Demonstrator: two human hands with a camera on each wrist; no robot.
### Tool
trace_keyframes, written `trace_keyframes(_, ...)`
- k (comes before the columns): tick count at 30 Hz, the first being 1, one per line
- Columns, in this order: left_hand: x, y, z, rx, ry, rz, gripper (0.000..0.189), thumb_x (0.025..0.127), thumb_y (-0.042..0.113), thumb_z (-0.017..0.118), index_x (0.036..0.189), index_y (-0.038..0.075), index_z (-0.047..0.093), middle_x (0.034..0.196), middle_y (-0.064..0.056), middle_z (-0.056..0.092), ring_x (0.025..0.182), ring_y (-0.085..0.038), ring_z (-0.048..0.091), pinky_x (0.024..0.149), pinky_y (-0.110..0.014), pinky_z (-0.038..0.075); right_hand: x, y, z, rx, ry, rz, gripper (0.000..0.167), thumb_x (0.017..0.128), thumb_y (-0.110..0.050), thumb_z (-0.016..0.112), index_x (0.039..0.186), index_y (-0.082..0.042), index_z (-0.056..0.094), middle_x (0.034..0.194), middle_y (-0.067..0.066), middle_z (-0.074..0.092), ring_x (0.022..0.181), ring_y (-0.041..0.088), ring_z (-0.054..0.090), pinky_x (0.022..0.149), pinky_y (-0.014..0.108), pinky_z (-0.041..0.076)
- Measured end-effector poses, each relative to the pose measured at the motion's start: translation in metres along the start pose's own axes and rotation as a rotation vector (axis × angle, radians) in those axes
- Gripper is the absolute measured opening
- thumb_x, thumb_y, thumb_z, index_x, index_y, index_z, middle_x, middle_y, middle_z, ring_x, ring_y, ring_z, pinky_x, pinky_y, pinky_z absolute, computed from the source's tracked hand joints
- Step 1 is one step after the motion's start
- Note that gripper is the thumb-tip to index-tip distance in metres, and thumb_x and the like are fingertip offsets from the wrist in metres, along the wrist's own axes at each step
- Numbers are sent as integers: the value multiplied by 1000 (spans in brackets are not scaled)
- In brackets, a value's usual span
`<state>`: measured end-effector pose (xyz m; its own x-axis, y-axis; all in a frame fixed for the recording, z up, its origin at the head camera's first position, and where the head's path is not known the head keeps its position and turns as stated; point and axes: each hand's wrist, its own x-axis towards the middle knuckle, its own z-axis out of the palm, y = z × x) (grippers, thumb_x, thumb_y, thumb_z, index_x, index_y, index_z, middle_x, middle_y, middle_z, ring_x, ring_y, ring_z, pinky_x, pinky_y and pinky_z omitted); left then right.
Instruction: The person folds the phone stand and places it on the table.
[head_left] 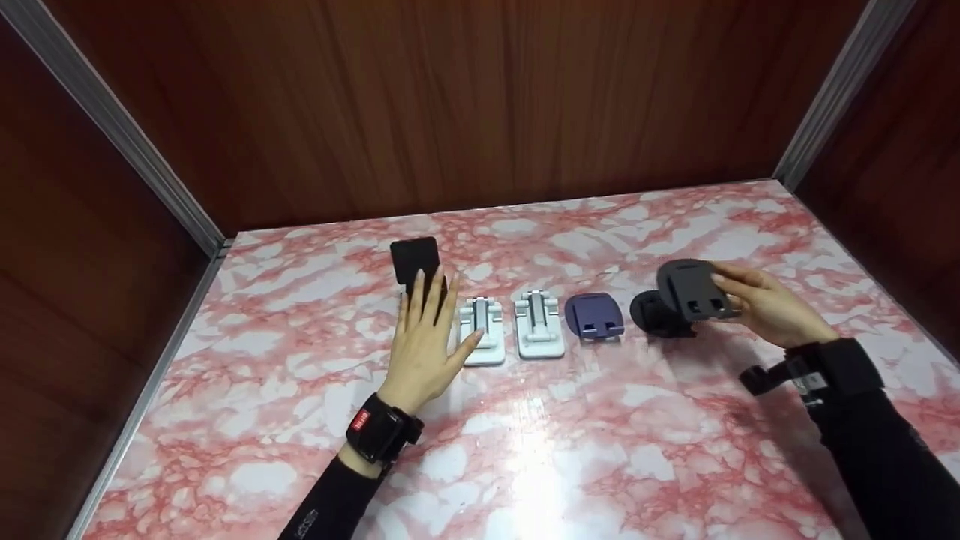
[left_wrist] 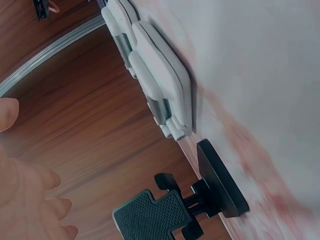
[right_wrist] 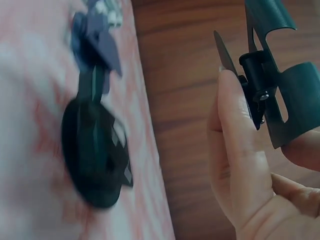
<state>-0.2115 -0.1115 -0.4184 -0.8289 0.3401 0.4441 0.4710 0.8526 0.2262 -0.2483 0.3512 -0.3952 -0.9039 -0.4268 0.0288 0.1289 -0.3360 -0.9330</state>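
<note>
My right hand (head_left: pixel 772 304) pinches a dark grey phone stand (head_left: pixel 686 289) at its edge, holding it above the table. In the right wrist view, the thumb and fingers grip that stand (right_wrist: pixel 260 92) around its plates, with the hinge showing between them. Under it in the head view lies a black phone stand (head_left: pixel 651 313), partly covered. My left hand (head_left: pixel 424 356), fingers straight and spread, hovers near a black phone stand (head_left: pixel 414 259) with a raised plate; its fingers hide that stand's base (left_wrist: pixel 220 180) in the head view.
Two folded white phone stands (head_left: pixel 482 337) (head_left: pixel 538 330) lie side by side, right of the left hand. A purple phone stand (head_left: pixel 592 315) follows in the row. Wooden panels (head_left: pixel 487 105) wall in the marbled red and white table (head_left: pixel 525 450) at the back and sides.
</note>
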Motion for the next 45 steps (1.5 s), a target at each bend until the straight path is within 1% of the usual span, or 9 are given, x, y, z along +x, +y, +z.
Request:
trace_keyframes(11,-8,-9,-1,6,-26,-27,80,98,50,49,155,4,17,161,-14,7,146,-30,-7,117,-45,-6,-18,4,-51,-44,41,66,32,104,-5,39,122,-20,62,112,5,64,98,16,64,81,31,56)
trace_keyframes(15,-10,-11,-2,9,-33,-38,79,98,50,48,155,4,16,161,-14,7,146,-31,-5,117,-47,-3,-21,5,-61,-143,111,106,51,104,-8,41,152,0,23,109,-1,61,94,13,61,80,30,56)
trace_keyframes(18,-12,-13,-1,20,-21,-32,78,98,48,49,155,4,18,161,-16,9,146,-36,1,117,-52,4,-21,6,-66,-318,156,155,71,105,-13,41,146,12,-11,105,-4,56,84,7,56,77,25,55)
trace_keyframes(23,-14,-14,0,14,-24,-40,78,98,47,49,155,3,18,160,-17,10,146,-38,3,116,-55,6,-19,8,-72,-528,185,238,69,106,-19,39,147,12,-6,110,2,46,84,2,56,79,26,55)
trace_keyframes(31,-15,-14,-1,-1,-54,-68,78,99,48,48,156,6,15,161,-16,8,146,-34,-1,117,-48,-3,-15,12,-73,-574,197,295,64,107,-21,31,149,8,-8,132,29,29,92,3,58,86,34,54)
trace_keyframes(36,-15,-15,0,-5,-42,-49,77,98,46,50,154,3,19,159,-19,11,145,-40,5,116,-54,4,-12,11,-71,-672,207,280,59,107,-15,33,146,18,3,118,17,47,88,4,59,80,31,56)
trace_keyframes(39,-15,-15,0,-12,-36,-46,76,98,45,50,153,2,21,159,-20,12,145,-40,5,116,-55,5,-11,9,-69,-830,215,265,57,106,-15,36,142,24,14,104,8,56,81,2,57,70,26,55)
trace_keyframes(43,-15,-14,0,-21,-42,-52,77,98,46,50,154,3,19,160,-19,10,146,-35,-1,117,-51,1,-12,7,-65,-998,254,262,57,105,-17,41,138,26,23,99,14,58,69,5,53,59,25,49)
trace_keyframes(45,-15,-14,0,-20,-45,-52,77,98,45,50,154,3,19,160,-19,10,146,-34,-3,117,-50,-1,-12,8,-63,-1052,268,260,58,105,-20,43,137,26,26,101,27,57,66,7,54,57,26,49)
